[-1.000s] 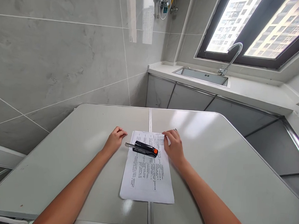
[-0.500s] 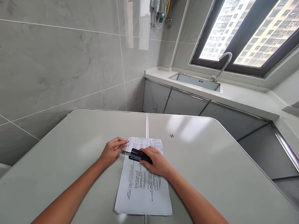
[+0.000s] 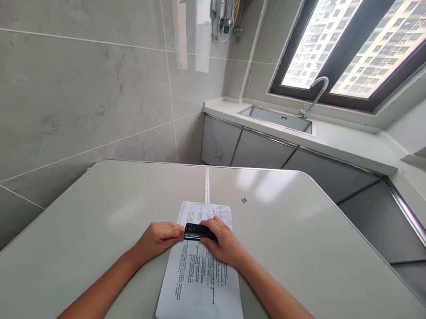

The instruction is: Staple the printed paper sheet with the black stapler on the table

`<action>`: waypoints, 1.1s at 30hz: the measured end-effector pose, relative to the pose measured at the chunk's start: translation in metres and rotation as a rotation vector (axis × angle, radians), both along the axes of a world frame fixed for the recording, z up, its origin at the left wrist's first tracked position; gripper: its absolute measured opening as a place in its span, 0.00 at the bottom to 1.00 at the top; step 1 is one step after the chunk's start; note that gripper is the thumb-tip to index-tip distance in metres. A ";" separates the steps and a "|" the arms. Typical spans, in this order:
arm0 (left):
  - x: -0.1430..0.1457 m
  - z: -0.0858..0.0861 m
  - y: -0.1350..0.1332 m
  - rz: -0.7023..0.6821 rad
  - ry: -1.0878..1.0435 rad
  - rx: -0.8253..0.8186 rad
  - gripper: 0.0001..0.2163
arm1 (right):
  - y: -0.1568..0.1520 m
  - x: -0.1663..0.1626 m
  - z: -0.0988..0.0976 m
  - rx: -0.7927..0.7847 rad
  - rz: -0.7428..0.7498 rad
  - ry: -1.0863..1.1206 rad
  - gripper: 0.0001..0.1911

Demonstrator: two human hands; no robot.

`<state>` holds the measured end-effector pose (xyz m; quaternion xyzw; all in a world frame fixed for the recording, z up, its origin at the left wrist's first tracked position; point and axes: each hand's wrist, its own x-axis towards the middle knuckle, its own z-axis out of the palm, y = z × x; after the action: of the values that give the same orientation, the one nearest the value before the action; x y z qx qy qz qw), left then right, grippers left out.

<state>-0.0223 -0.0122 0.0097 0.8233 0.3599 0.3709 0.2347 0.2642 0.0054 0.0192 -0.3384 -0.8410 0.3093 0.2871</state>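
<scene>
A printed sheet of paper (image 3: 200, 279) lies on the pale table (image 3: 302, 242), straight in front of me. A black stapler (image 3: 197, 231) rests across the upper part of the sheet. My right hand (image 3: 224, 244) is wrapped round the stapler's right end. My left hand (image 3: 157, 240) meets the stapler's left end, fingers curled against it at the paper's left edge. A tiny loose metal staple (image 3: 244, 200) lies on the table beyond the paper to the right.
A grey tiled wall rises behind the table on the left. Farther back stands a white counter (image 3: 344, 143) with a steel sink (image 3: 276, 117) and tap (image 3: 316, 93) under a window. Pipes and a fitting (image 3: 225, 8) hang on the back wall.
My right hand left the paper's top right corner and closed on the stapler. My left hand slid in to the stapler's left end. Paper and stapler sit nearer to me.
</scene>
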 end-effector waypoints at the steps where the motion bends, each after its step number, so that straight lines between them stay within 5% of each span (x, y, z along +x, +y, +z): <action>1: -0.001 0.000 0.000 0.020 -0.006 0.023 0.08 | 0.000 0.000 0.000 0.001 0.008 0.001 0.15; 18: 0.003 0.001 0.000 -0.012 -0.039 -0.022 0.04 | 0.001 0.005 -0.002 -0.039 0.045 -0.026 0.14; 27: 0.014 0.006 -0.006 0.117 -0.172 -0.261 0.03 | 0.001 0.006 -0.007 -0.040 0.041 -0.017 0.15; 33: 0.010 0.007 -0.004 0.079 -0.125 -0.288 0.05 | 0.001 0.006 -0.003 -0.031 0.043 -0.016 0.12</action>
<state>-0.0123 -0.0158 0.0168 0.7416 0.4262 0.3748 0.3576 0.2702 0.0065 0.0161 -0.3270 -0.8455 0.3257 0.2686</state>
